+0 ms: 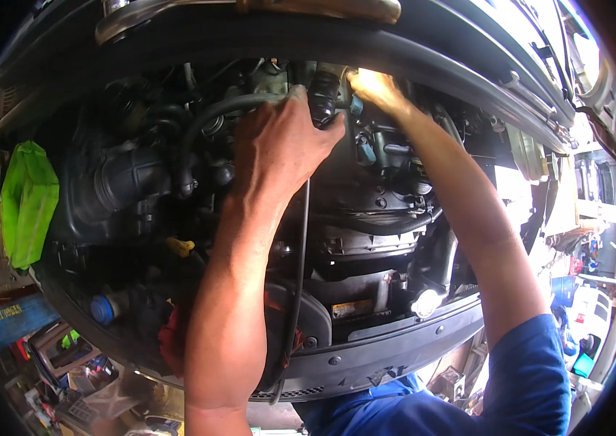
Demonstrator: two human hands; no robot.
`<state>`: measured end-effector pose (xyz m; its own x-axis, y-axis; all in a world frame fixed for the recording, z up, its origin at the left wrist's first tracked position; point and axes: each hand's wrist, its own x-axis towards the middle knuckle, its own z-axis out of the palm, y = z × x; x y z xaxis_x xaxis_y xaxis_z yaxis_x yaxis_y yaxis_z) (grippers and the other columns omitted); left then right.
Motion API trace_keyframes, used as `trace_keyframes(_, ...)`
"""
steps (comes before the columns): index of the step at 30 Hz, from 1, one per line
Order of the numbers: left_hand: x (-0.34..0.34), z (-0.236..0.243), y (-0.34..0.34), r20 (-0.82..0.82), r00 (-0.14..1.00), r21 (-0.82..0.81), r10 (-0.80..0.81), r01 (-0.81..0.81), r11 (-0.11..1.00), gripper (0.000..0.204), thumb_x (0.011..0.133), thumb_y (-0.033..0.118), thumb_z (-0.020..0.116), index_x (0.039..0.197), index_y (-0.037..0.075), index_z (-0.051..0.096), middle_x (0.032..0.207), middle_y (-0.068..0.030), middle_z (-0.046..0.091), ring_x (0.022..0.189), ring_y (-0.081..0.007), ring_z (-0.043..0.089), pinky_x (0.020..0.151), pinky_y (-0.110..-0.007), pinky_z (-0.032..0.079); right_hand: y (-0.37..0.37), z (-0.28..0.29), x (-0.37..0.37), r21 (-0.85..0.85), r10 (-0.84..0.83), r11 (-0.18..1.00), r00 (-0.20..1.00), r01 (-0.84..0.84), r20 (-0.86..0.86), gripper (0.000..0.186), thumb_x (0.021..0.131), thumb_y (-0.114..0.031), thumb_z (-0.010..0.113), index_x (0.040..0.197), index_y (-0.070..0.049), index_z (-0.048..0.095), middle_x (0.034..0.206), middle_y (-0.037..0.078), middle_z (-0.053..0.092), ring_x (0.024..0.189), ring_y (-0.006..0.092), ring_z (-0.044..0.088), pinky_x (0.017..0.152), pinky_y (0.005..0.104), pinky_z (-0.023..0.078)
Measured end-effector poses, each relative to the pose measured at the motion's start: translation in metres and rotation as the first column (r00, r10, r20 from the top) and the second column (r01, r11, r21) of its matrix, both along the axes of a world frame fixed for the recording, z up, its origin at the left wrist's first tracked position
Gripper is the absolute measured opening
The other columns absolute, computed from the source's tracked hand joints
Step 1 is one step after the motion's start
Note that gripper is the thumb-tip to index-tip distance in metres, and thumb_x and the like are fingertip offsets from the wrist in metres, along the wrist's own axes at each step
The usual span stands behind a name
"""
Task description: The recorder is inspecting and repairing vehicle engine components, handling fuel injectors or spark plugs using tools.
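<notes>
My left hand (279, 142) reaches into a car's engine bay, back of the hand up and fingers curled out of sight. A black ribbed cylinder (324, 94) stands in the crook between its thumb and fingers; its exact kind is unclear. Below this hand a thin black cable (302, 261) hangs down past the front edge. A grey curved hose (228, 107) passes by the knuckles. Further back, my right hand (377, 89) is brightly lit, fingertips pinched together above a small blue connector (356, 106). What those fingertips hold is hidden by glare.
The raised hood (453, 54) spans the top. Around the hands lie a black intake duct (130, 178), a yellow dipstick handle (180, 246), a blue cap (103, 309) and a silver radiator cap (426, 302). A bright green cloth bag (29, 203) hangs at the left.
</notes>
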<state>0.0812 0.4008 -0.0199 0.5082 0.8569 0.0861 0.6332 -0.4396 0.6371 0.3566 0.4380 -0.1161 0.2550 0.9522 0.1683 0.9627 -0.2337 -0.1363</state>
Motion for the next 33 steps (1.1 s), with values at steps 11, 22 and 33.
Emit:
trace_keyframes(11, 0.002, 0.001, -0.003, 0.026, 0.999, -0.003, -0.018, 0.019, 1.000, 0.050, 0.090, 0.045, 0.072, 0.116, 0.002, 0.070, 0.105, -0.0244, 0.074, 0.105, -0.0445, 0.069, 0.092, -0.050, 0.055, 0.003, -0.004, -0.016, 0.074, -0.149, 0.982, 0.950, 0.176, -0.276, 0.033, 0.094, -0.024, 0.057, 0.115, -0.004, 0.073, 0.119, 0.025, 0.071, 0.116, 0.0448, 0.065, 0.101, 0.0527, 0.049)
trace_keyframes(22, -0.002, -0.002, 0.001, -0.023, 1.000, 0.036, -0.012, 0.013, 0.999, 0.049, 0.090, 0.045, 0.072, 0.113, 0.002, 0.069, 0.103, -0.0223, 0.075, 0.102, -0.0435, 0.069, 0.090, -0.050, 0.055, -0.007, -0.011, 0.032, 0.166, 0.172, 0.967, 0.975, -0.195, 0.141, 0.025, 0.101, -0.023, 0.055, 0.103, -0.002, 0.070, 0.097, 0.023, 0.071, 0.086, 0.0418, 0.068, 0.079, 0.0510, 0.055)
trace_keyframes(33, 0.000, -0.006, 0.003, 0.026, 1.000, 0.046, 0.011, -0.013, 0.999, 0.044, 0.089, 0.042, 0.075, 0.111, 0.004, 0.071, 0.097, -0.0214, 0.076, 0.098, -0.0418, 0.072, 0.088, -0.047, 0.057, -0.019, 0.020, 0.069, 0.493, 0.491, 0.763, 0.122, 0.418, -0.862, 0.019, 0.103, -0.013, 0.056, 0.106, -0.005, 0.072, 0.089, 0.007, 0.074, 0.078, 0.0178, 0.068, 0.076, 0.0329, 0.056)
